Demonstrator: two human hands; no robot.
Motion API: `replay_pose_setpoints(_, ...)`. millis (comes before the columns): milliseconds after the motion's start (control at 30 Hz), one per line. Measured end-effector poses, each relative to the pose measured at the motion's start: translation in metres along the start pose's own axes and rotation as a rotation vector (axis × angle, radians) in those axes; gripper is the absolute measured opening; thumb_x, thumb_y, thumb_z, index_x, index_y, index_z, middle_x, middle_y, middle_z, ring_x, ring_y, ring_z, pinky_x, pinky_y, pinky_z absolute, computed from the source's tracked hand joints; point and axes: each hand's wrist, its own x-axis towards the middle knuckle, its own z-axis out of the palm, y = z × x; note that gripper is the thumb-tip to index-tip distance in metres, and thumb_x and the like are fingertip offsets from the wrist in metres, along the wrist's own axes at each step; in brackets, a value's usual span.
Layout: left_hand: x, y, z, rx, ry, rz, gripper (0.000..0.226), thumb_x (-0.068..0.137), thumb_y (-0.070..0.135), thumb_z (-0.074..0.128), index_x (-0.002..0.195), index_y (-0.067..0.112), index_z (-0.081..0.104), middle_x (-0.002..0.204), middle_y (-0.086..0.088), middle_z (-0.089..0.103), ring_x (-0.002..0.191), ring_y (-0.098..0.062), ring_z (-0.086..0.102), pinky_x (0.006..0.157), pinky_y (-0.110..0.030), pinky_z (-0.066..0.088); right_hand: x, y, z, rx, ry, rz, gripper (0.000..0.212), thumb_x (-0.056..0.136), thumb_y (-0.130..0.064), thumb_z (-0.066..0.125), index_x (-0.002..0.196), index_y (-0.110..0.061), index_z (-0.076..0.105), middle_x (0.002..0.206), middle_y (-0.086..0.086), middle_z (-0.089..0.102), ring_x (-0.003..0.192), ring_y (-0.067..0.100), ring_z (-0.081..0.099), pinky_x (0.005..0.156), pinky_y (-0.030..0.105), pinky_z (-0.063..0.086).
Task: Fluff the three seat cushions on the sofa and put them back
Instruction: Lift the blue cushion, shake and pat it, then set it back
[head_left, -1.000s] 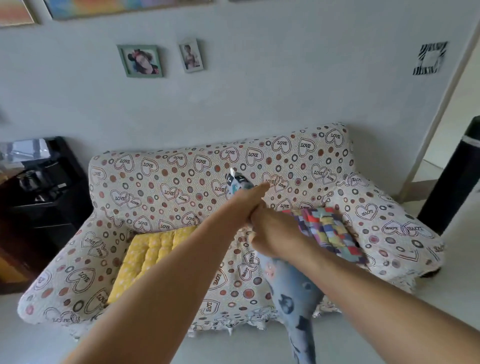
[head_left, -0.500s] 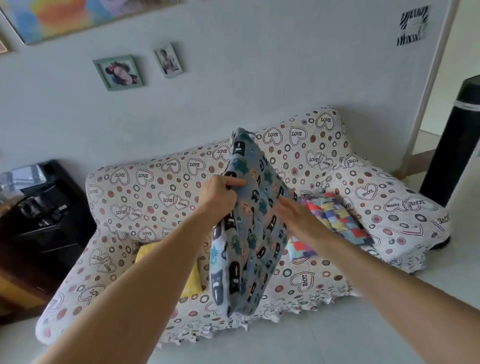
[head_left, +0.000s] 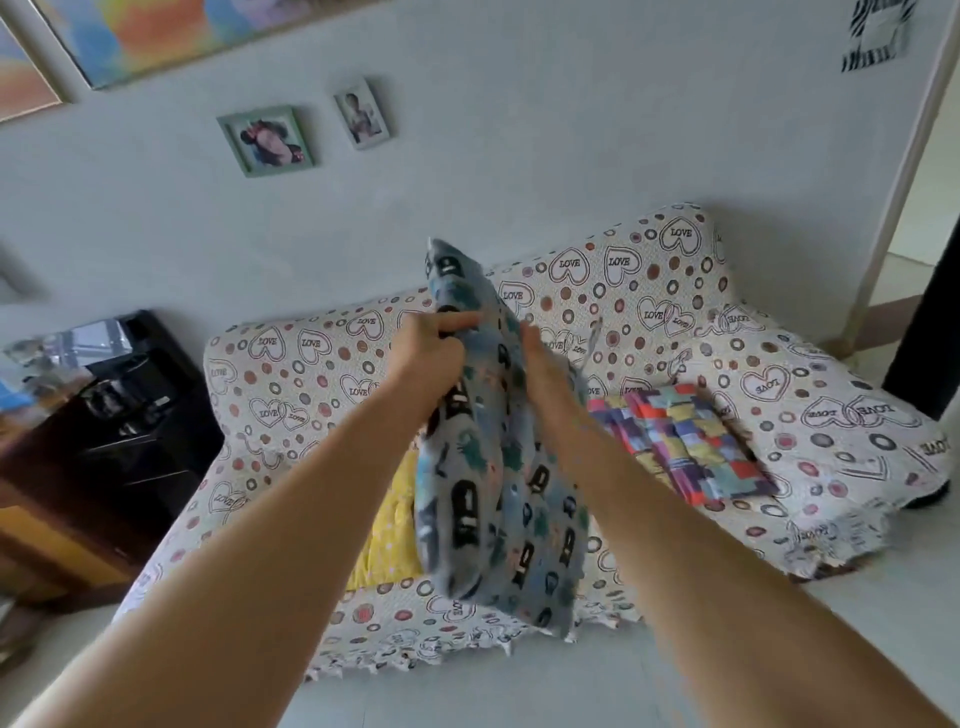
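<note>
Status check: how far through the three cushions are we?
Done: cannot tell; the yellow cushion and patchwork cushion lie at the ends of the sofa, fluffed or not. In hand: the blue cushion is held on edge in front of it, left hand gripping it, right hand flat against its other side. Left: put it back between them, plus any cushion not yet fluffed.

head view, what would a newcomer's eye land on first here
The blue patterned cushion held upright mid-frame, gripped by the left hand and pressed by the right hand from the other side. Behind it stands the sofa in a heart-and-dot LOVE cover, with a patchwork cushion on its right seat and a yellow cushion at left, partly hidden.
</note>
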Motion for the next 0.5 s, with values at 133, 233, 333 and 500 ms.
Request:
replay_pose_setpoints(133, 0.001, -0.015, -0.024, -0.122, -0.034, -0.068, 0.051, 0.084, -0.009, 0.043, 0.108, 0.025, 0.072, 0.115, -0.002, 0.063, 0.085, -0.022, 0.067, 0.068, -0.025, 0.059, 0.02, -0.016, -0.048, -0.236, 0.09, -0.067, 0.064, 0.098, -0.06, 0.009, 0.153, -0.028, 0.015, 0.161, -0.002, 0.014, 0.146, 0.018, 0.016, 0.119, 0.048, 0.011)
replay_pose_setpoints(233, -0.001, -0.014, -0.031, -0.214, -0.021, -0.092, 0.049, 0.085, -0.011, 0.043, 0.109, 0.021, 0.071, 0.114, -0.005, 0.062, 0.084, -0.025, 0.068, 0.066, -0.026, 0.059, 0.043, -0.046, -0.101, -0.153, 0.382, -0.084, 0.062, 0.099, -0.057, 0.013, 0.153, -0.025, 0.017, 0.161, -0.003, 0.013, 0.147, 0.017, 0.016, 0.12, 0.042, 0.012)
replay_pose_setpoints(333, 0.003, -0.011, -0.032, -0.273, 0.013, -0.113, 0.047, 0.084, -0.009, 0.046, 0.105, 0.024, 0.073, 0.114, -0.005, 0.064, 0.087, -0.027, 0.068, 0.075, -0.035, 0.06, 0.068, -0.034, -0.109, -0.079, 0.786, -0.146, 0.055, 0.104, -0.042, 0.019, 0.153, -0.017, 0.016, 0.16, -0.004, 0.012, 0.148, 0.015, 0.012, 0.117, 0.028, 0.009)
replay_pose_setpoints(500, 0.003, -0.01, -0.011, -0.308, 0.104, -0.158, 0.049, 0.073, 0.0, 0.045, 0.106, 0.025, 0.073, 0.111, -0.007, 0.068, 0.087, -0.028, 0.069, 0.081, -0.037, 0.059, 0.242, 0.134, -0.203, -0.178, 0.334, 0.186, 0.116, 0.049, -0.1, 0.037, 0.116, -0.007, 0.057, 0.145, 0.019, 0.043, 0.117, 0.027, 0.05, 0.093, 0.033, 0.041)
